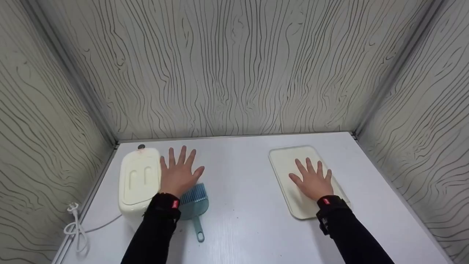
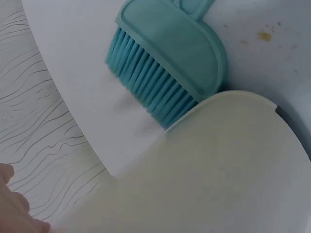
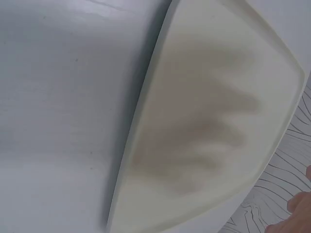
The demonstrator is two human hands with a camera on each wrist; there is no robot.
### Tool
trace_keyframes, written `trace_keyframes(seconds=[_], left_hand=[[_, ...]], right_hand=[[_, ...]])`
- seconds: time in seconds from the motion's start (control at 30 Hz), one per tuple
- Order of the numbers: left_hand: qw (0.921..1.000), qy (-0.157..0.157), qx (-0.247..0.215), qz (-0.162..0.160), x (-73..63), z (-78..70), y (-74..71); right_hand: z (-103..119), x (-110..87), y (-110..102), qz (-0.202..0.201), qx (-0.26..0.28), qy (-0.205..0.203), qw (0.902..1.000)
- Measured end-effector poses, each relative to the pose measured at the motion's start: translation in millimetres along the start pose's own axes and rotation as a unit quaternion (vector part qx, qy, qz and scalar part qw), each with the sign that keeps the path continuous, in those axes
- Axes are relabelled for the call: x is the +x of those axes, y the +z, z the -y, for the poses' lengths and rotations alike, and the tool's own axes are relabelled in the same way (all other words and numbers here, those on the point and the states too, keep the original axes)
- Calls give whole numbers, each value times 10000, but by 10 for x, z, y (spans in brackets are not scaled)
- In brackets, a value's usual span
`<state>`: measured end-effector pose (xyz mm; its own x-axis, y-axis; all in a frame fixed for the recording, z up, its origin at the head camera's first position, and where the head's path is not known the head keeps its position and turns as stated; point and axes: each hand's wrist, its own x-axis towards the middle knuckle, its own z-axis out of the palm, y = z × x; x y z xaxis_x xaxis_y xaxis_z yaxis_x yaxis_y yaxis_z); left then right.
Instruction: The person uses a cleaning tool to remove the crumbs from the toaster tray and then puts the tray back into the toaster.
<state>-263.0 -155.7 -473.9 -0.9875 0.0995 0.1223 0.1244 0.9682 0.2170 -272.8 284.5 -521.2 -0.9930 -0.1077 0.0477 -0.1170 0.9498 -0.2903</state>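
My left hand [image 1: 177, 178] is held with fingers spread and straight, beside the right edge of a cream appliance [image 1: 141, 179] with two oblong recesses in its top. Partly hidden under that hand lies a teal brush [image 1: 194, 209] with blue-green bristles; the left wrist view shows the brush [image 2: 170, 53] close by the appliance's rounded top. Over a shallow cream tray [image 1: 285, 168], my right hand [image 1: 314, 183] also spreads its fingers and holds nothing. In the right wrist view a shadow of fingers falls on the tray [image 3: 204, 121].
A white power cord with its plug [image 1: 73, 209] lies at the table's left edge. Small yellowish crumbs [image 2: 265, 36] dot the white table [image 1: 242, 190] near the brush. Wood-grain panels [image 1: 234, 66] enclose the back and both sides.
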Motion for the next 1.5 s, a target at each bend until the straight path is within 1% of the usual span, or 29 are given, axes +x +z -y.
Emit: trace_keyframes(seconds=[0.1, 0.27, 0.37, 0.47, 0.6, 0.7, 0.8, 0.87, 0.97, 1.07, 1.2, 1.27, 1.33, 1.4, 1.5], left_hand=[[9998, -136, 110, -96, -3, 115, -84], [9983, -412, -18, -421, -19, 310, -235], [9966, -660, -239, -431, -57, 447, -304], [9941, -896, -504, -349, -137, 601, -354], [9890, -1238, -749, -292, -264, 812, -368], [9809, -1647, -1015, -213, -336, 941, -353], [9684, -2060, -1405, -25, -389, 1039, -343], [9598, -2269, -1649, 117, -409, 1086, -342], [9472, -2463, -2046, 182, -422, 1133, -364], [9323, -2592, -2519, 156, -422, 1148, -404], [9168, -2658, -2976, 131, -411, 1160, -442], [9126, -2657, -3104, 167, -405, 1170, -454], [9108, -2615, -3188, 206, -399, 1184, -462], [9085, -2595, -3264, 282, -401, 1186, -471], [9024, -2606, -3406, 415, -407, 1181, -482]], right_hand=[[40, 12, 16, -105, 37, -119, 9999], [79, 15, 42, -138, 3, -216, 9997], [114, 9, 58, -139, -62, -266, 9995], [170, 7, 71, -147, -64, -351, 9993], [247, 16, 98, -122, -37, -476, 9988], [303, 20, 139, -98, -30, -545, 9985], [359, 26, 196, -73, 19, -631, 9980], [407, 27, 235, -64, 75, -696, 9975], [490, 23, 287, -75, 253, -782, 9966], [579, 9, 344, -67, 557, -822, 9950], [692, -24, 432, -37, 1012, -867, 9911], [756, -53, 471, -37, 1185, -920, 9887], [819, -83, 508, -28, 1298, -985, 9866], [880, -113, 538, 12, 1387, -1068, 9846], [957, -148, 575, 131, 1479, -1126, 9825]])
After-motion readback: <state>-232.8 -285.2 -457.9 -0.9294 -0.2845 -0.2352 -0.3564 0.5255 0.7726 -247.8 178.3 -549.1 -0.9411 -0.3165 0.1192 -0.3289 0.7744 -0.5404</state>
